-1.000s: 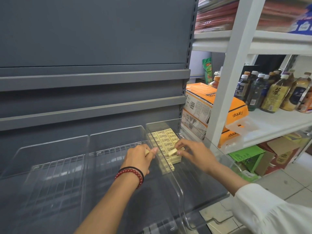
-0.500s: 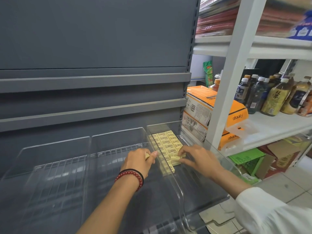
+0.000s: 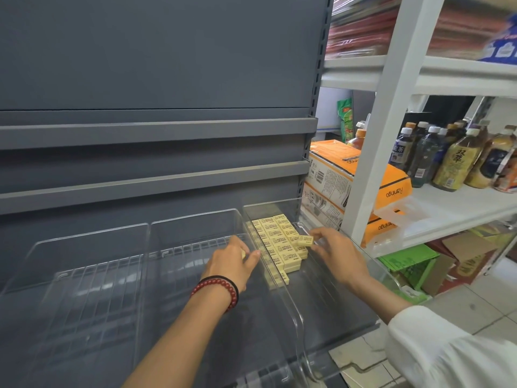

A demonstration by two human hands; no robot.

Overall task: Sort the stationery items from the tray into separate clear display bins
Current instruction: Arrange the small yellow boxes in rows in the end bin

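Grey shelving point(image 3: 156, 65), clear bins point(image 3: 195, 219)

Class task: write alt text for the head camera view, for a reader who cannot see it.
Two bare hands arrange small yellow erasers in the rightmost clear bin on a grey shelf. The right hand places one eraser on the stack; the left hand holds another at the bin's left wall. Neighbouring bins look empty.

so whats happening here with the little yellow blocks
A person is stocking small yellow erasers into the rightmost clear bin on a grey shelf. The right hand is setting one eraser on the rows at their right edge. The left hand waits at the bin's left wall with another piece tucked in its fingers. The two clear bins to the left hold nothing.
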